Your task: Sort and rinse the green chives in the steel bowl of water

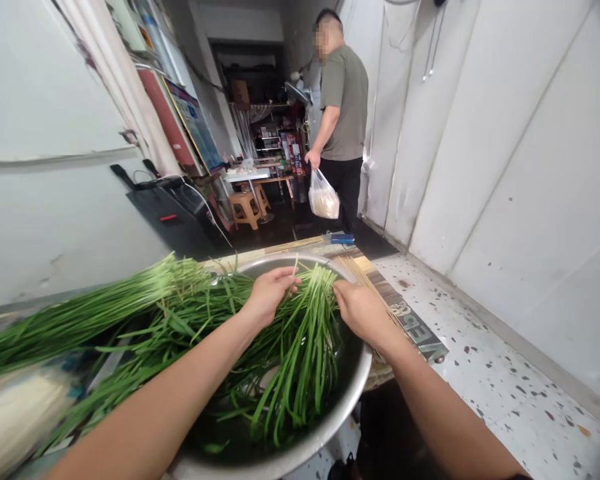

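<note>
A big metal basin stands in front of me with long green chives draped into it. My left hand pinches the pale stem ends of a bunch at the basin's far rim. Just to its right, my right hand closes on the same bunch from the side. The leaves hang down towards me into the basin. A larger heap of chives lies to the left of the basin, spread over the worktop.
A person in a grey-green shirt stands ahead in the passage, holding a white plastic bag. A woven mat lies under the basin. White panelled walls run along the right; stools and tables sit further back.
</note>
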The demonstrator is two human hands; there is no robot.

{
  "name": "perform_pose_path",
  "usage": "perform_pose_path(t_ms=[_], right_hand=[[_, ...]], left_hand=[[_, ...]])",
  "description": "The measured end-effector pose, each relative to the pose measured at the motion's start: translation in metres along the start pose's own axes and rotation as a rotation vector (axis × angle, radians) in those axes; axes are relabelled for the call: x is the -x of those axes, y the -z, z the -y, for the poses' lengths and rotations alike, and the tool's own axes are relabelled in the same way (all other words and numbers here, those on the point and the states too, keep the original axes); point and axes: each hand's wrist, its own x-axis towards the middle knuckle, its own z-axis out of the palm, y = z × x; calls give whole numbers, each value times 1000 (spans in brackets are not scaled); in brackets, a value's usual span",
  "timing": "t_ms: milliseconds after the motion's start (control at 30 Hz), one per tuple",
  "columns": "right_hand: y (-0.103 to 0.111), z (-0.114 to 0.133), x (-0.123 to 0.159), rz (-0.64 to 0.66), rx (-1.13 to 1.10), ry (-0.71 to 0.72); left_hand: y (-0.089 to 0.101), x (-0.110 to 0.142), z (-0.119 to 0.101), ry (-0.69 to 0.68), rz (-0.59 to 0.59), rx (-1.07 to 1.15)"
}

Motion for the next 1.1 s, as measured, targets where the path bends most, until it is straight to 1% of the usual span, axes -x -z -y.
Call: perform_pose_path(t_ms=[200, 433, 567, 700, 933, 1100], right_hand=[[-4, -3, -1, -15, 30, 1], [-9, -8, -4, -43, 33, 37], [-12, -11, -5, -62, 39, 50], [-13, -13, -5, -70, 32, 46], [-11, -10, -5, -60, 41, 40], [-11, -10, -5, -54, 66, 35]], left_hand=[[2, -6, 2, -29, -3, 50], [-1, -7, 3, -41, -23, 35], [-1, -7, 2, -58, -6, 65], [0, -7, -1, -39, 3, 106], [1, -7, -1, -30, 83, 105], [1, -8, 1, -18, 84, 123]])
